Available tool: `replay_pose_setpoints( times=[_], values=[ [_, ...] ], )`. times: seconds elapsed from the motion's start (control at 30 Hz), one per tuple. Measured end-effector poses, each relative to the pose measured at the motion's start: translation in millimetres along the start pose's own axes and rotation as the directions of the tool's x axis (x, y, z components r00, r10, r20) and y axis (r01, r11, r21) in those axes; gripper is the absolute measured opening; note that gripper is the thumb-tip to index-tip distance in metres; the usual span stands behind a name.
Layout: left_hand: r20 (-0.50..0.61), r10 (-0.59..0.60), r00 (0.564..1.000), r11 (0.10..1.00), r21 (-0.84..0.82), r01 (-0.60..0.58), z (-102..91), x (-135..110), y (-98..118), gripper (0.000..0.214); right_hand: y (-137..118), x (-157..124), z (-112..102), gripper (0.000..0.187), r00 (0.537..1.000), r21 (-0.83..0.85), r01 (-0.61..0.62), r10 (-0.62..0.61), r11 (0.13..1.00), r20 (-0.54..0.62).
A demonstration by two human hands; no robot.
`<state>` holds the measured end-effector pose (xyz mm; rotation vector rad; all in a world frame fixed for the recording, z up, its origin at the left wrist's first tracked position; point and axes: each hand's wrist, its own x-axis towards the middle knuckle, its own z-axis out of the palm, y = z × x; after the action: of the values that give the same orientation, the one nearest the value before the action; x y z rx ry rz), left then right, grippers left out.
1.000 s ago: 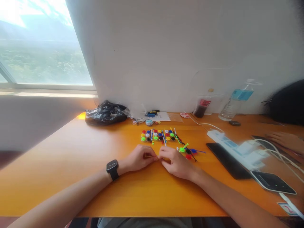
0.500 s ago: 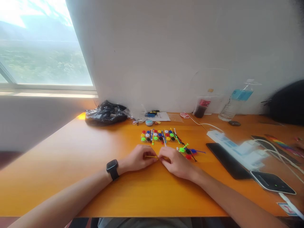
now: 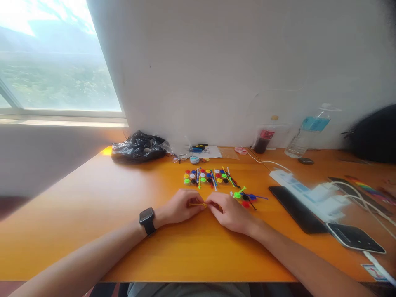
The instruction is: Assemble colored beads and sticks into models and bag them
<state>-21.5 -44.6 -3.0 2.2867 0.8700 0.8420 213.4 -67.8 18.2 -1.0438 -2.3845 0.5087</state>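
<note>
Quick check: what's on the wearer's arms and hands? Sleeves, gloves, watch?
Both forearms are bare, with no sleeves in view and no gloves. The left hand has a black smartwatch with a dark square face and black strap on its wrist. The right hand and wrist show nothing worn.

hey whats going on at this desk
A person sits at an orange desk with both hands together. The left hand and right hand pinch a thin yellow stick between them. Just beyond lie rows of small coloured discs and loose sticks. A black phone lies to the right.
</note>
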Motion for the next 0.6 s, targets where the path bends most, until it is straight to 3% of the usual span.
replay_pose_setpoints(
  times=[0.6],
  values=[
    [0.018, 0.049, 0.999, 0.995, 0.089, -0.050, -2.4, 0.0, 6.0, 0.019, 8.1, -1.9, 0.8, 0.022, 0.992, -0.139, 0.093, -0.080, 0.986, 0.095]
  ],
)
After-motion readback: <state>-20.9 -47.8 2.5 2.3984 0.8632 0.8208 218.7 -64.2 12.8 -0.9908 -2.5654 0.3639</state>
